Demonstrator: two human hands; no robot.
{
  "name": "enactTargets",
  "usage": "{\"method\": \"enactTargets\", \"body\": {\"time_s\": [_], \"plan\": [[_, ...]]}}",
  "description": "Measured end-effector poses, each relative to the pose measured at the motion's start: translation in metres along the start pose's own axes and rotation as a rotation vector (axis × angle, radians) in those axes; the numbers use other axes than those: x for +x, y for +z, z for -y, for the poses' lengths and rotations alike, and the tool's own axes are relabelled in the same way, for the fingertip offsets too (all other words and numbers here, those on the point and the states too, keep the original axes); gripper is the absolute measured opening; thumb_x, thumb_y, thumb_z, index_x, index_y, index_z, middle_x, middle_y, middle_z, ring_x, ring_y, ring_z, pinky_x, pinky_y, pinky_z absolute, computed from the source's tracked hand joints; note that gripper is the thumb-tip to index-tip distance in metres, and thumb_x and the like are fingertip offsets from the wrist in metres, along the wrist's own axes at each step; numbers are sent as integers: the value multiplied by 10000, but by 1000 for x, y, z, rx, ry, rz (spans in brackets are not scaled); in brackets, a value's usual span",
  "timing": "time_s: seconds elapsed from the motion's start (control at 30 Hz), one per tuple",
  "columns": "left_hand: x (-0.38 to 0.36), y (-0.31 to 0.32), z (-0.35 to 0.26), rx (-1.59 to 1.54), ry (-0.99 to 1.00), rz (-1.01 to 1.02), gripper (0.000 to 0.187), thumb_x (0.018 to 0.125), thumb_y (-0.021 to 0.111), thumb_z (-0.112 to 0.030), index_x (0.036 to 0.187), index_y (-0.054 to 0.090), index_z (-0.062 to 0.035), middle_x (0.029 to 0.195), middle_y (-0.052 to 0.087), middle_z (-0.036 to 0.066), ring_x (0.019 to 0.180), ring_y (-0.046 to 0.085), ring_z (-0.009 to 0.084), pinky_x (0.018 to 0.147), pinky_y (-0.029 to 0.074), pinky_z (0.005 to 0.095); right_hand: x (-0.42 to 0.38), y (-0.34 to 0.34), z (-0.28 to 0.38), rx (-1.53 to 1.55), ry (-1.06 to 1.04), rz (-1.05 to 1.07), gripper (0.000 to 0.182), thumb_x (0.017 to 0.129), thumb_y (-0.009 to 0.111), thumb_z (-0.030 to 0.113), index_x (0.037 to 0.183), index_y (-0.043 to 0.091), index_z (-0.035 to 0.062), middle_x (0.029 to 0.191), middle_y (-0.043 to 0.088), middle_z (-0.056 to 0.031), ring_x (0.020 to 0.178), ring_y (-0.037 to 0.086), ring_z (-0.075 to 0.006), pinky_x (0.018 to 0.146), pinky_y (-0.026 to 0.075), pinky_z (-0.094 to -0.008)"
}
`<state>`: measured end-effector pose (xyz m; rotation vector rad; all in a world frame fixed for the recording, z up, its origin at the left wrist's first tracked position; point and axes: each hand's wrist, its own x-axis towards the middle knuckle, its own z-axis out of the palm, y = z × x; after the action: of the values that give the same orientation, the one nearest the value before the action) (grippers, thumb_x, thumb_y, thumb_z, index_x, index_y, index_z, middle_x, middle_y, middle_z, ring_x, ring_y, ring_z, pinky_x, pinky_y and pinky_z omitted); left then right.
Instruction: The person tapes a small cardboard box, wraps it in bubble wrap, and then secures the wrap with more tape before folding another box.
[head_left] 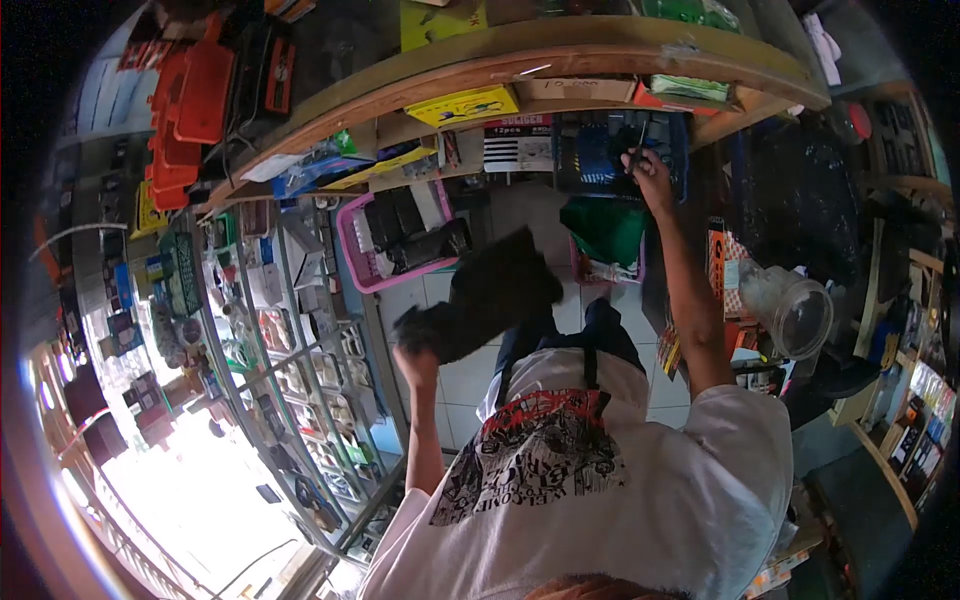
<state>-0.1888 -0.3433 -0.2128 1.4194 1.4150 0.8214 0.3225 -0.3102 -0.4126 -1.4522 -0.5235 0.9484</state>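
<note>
My left hand [418,364] is closed on one end of a black cloth [485,300], which hangs out over the floor in front of my legs and is slightly blurred. With my right arm stretched forward, my right hand [650,178] is at the blue basket [570,180] on the shelf. Its fingers are pinched together around a small, thin, dark item that I cannot identify. Dark objects fill the basket beyond my fingertips.
A pink basket [356,262] with black packs stands on the floor ahead to the left. Another basket holds a green bag [604,232] beneath the shelf. The wooden shelf edge [560,55] crosses ahead. Glass display racks [300,340] line the left; a clear plastic jar [800,315] stands right.
</note>
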Motion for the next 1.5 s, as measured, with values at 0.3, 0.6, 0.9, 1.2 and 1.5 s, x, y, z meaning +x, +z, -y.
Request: {"method": "enactTargets", "body": {"time_s": [0.3, 0.6, 0.9, 1.2, 1.5], "plan": [[90, 270, 29, 227, -142, 873, 941, 845, 713, -570, 1478, 320, 4, 1147, 657, 288, 1079, 652, 373, 926, 489, 451, -3, -25, -14, 373, -11, -47, 261, 958, 633, 174, 1144, 658, -6, 785, 648, -72, 585, 551, -93, 531, 456, -292], [94, 428, 132, 251, -30, 562, 583, 869, 707, -524, 1081, 665, 17, 971, 701, 214, 916, 678, 378, 796, 503, 471, -22, -18, 39, 341, 23, -100, 342, 920, 711, 118, 1207, 601, -34, 842, 647, -63, 661, 606, -114, 549, 474, -280], [13, 231, 35, 446, 261, 719, 389, 912, 698, -375, 990, 650, 3, 978, 637, 240, 889, 644, 423, 721, 504, 494, -161, -48, 207, -150, -81, -10, 405, 821, 820, 102, 946, 436, 76, 665, 638, -35, 497, 511, -55, 420, 394, -249], [-9, 165, -78, 672, 596, 633, 371, 899, 692, -347, 1071, 664, -19, 1266, 528, 192, 976, 635, 401, 791, 539, 505, -81, -56, 441, -995, -269, -104, 257, 732, 765, 227, 614, 652, 28, 584, 656, -145, 541, 671, -234, 538, 513, -389], [-10, 147, -95, 599, 656, 583, 324, 913, 667, -327, 922, 636, -4, 943, 655, 209, 856, 647, 417, 719, 537, 494, 39, -16, 478, -1467, 4, 127, 308, 673, 875, 275, 684, 720, 9, 689, 734, -74, 587, 695, -180, 547, 534, -353]]}}
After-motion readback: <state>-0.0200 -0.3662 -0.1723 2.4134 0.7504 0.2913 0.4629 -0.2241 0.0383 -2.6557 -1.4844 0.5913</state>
